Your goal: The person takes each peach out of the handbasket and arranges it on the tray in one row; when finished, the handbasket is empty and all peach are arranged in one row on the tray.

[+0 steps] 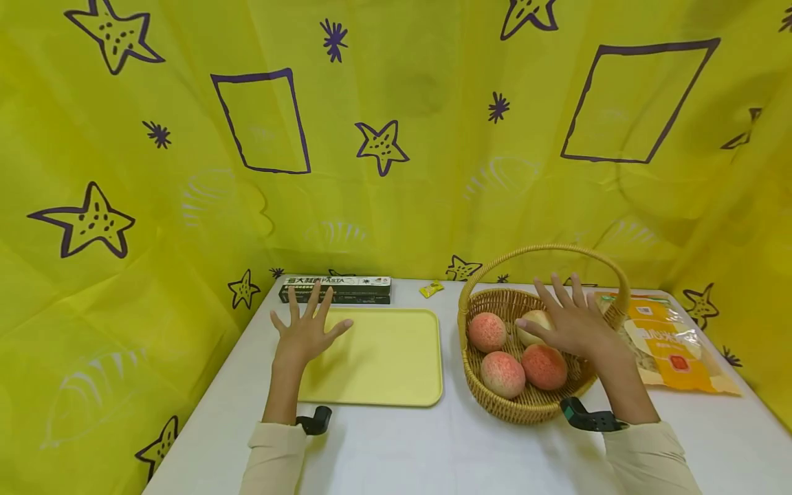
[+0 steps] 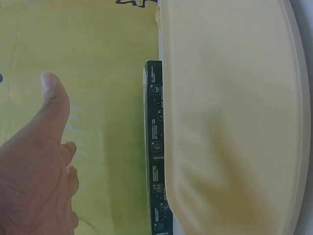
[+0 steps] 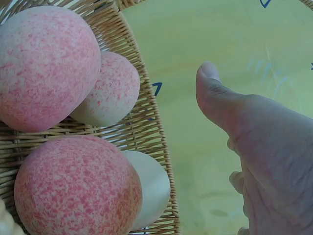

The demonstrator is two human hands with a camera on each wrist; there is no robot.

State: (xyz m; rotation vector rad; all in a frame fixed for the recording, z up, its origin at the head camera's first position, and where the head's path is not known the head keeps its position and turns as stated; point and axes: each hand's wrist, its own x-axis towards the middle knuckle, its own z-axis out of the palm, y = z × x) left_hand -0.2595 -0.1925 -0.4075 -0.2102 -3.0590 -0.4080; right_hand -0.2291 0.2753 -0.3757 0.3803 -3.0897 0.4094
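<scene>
Four peaches sit in a wicker basket on the white counter, head view: peach, rear left; peach, front left; peach, front right; pale peach, rear, partly under the right hand. That hand hovers over the basket under its arched handle, palm down, fingers spread and straight, gripping nothing; the thumb tip reaches toward the pale peach, though contact cannot be told. Left hand: likewise spread flat, palm down, over the far left corner of the yellow tray, which lies bare beside the basket, seemingly kept free as a landing place. Behind the tray, a dark pasta box along the backdrop; a small yellow sweet near it; an orange snack bag right of the basket. Left wrist view: thumb extended, fingers out of frame, the tray and the box edge to edge. Right wrist view: thumb straight, apart from the fruit; basket rim curving round three mottled peaches and the pale one low in the weave.
</scene>
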